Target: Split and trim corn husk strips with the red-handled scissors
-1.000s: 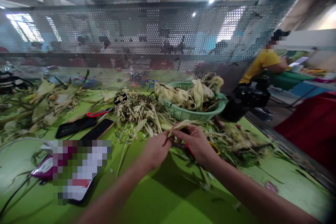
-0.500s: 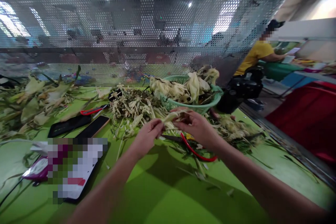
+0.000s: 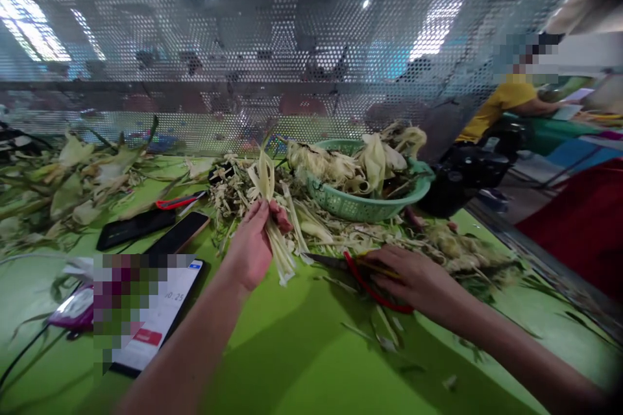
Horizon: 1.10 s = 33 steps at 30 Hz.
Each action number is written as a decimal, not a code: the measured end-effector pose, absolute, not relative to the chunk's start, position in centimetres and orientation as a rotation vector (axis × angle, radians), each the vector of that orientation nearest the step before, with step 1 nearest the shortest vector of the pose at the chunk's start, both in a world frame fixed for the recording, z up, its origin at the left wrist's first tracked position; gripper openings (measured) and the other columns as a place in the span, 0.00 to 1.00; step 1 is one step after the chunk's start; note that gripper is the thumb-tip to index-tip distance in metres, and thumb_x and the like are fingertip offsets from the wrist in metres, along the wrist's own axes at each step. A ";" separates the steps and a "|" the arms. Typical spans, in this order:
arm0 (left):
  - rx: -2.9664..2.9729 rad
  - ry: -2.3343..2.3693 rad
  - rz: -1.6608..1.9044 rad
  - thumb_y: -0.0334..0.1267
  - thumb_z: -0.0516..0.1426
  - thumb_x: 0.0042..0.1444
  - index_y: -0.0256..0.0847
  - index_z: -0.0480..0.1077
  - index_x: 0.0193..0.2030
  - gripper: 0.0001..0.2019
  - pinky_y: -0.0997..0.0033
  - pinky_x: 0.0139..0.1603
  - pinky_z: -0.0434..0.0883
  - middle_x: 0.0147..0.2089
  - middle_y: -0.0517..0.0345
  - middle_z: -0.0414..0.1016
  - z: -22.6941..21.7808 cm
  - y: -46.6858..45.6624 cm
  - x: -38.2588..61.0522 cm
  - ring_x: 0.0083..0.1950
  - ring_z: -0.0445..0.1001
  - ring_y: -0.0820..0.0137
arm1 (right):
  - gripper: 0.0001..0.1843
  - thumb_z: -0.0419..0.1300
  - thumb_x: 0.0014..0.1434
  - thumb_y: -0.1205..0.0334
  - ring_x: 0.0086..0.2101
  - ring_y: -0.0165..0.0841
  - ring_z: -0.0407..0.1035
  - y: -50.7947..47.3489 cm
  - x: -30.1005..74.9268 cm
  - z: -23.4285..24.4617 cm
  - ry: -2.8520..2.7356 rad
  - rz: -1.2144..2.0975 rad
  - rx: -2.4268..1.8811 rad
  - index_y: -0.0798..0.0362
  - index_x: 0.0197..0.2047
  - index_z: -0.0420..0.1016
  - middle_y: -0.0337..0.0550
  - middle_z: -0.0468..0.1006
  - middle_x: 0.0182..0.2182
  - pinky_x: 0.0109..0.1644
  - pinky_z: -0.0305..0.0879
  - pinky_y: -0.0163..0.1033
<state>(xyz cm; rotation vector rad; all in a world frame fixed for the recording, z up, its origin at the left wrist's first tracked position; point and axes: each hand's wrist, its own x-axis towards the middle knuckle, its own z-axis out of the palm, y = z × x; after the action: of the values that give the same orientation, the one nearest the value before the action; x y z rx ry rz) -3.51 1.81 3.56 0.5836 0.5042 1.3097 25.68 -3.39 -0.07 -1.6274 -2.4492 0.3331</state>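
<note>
Husk strips [image 3: 264, 178] are bunched within the curled left hand [image 3: 253, 243], above the desk [image 3: 292, 356] between its near and far edges. The right hand [image 3: 409, 275] touches the scissors [image 3: 354, 274] at the handle end; whether it grips them cannot be told. A green basket [image 3: 360, 206] stands toward the desk's far right corner.

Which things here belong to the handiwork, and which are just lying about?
In use:
husk strips in the left hand
scissors under the right hand
probably the green basket

Apparently just lying about:
lit phone
dark-screened phone
purple device
</note>
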 end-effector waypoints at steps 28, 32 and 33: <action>0.616 0.650 1.259 0.33 0.51 0.61 0.36 0.64 0.28 0.10 0.82 0.16 0.49 0.19 0.68 0.49 3.9 0.9 -3.3 0.17 0.47 0.82 | 0.15 0.50 0.64 0.61 0.42 0.36 0.69 -8.9 19.4 4.4 -2.132 0.677 -1.503 0.47 0.52 0.70 0.44 0.76 0.44 0.46 0.63 0.39; 0.632 0.675 1.271 0.33 0.51 0.61 0.36 0.63 0.27 0.10 0.81 0.16 0.48 0.18 0.68 0.50 3.8 1.5 -3.7 0.16 0.48 0.82 | 0.14 0.51 0.64 0.60 0.43 0.37 0.70 -12.9 23.5 4.3 -2.276 0.842 -1.573 0.41 0.48 0.74 0.44 0.75 0.44 0.47 0.65 0.40; 0.637 0.675 1.268 0.34 0.51 0.61 0.36 0.63 0.27 0.10 0.81 0.16 0.48 0.18 0.68 0.51 3.8 1.5 -3.7 0.16 0.48 0.82 | 0.14 0.51 0.64 0.60 0.43 0.36 0.70 -13.6 23.8 4.0 -2.328 0.890 -1.591 0.41 0.48 0.75 0.44 0.75 0.43 0.47 0.65 0.41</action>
<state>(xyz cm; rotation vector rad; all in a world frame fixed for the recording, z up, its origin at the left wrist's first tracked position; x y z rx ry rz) -3.71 1.49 3.77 0.6366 0.6752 1.2679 23.81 -13.58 3.95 -1.5910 -2.3280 0.8904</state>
